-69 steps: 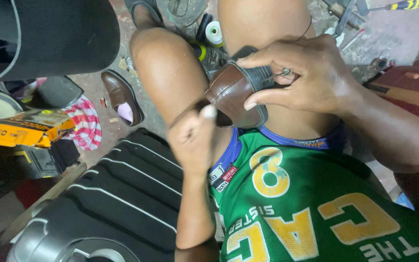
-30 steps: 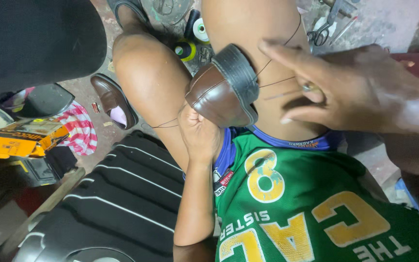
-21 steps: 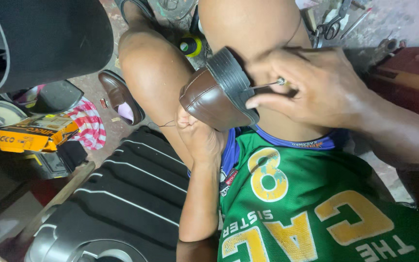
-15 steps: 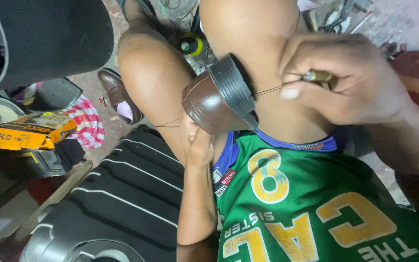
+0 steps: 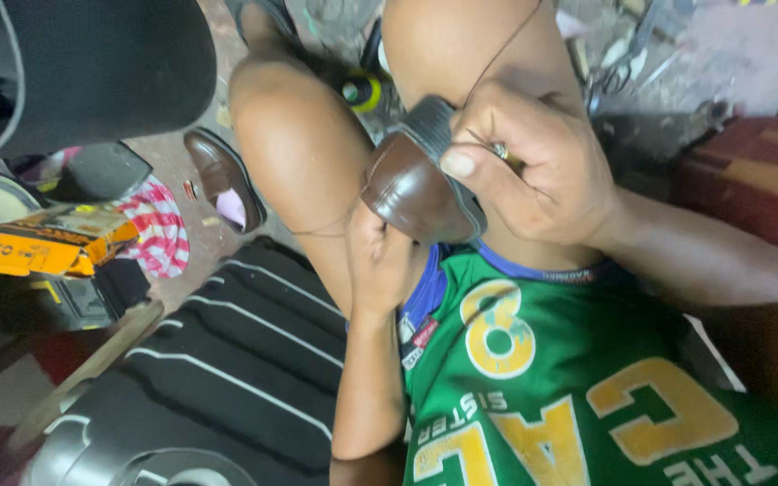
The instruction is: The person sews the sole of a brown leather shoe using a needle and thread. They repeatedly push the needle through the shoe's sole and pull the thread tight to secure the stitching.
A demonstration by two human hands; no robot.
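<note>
A brown leather shoe [image 5: 411, 184] is gripped from below by the left hand [image 5: 380, 256], its toe resting against the palm, between the knees. The right hand [image 5: 533, 162] is clenched just above, thumb pressed on the shoe's sole edge, with a small metal-tipped tool [image 5: 502, 153] pinched in its fingers. A dark thread [image 5: 497, 58] is seen running up from that hand. Beyond the left hand, a second brown shoe [image 5: 224, 180] lies on the floor, with a yellow box [image 5: 42, 247] farther off.
</note>
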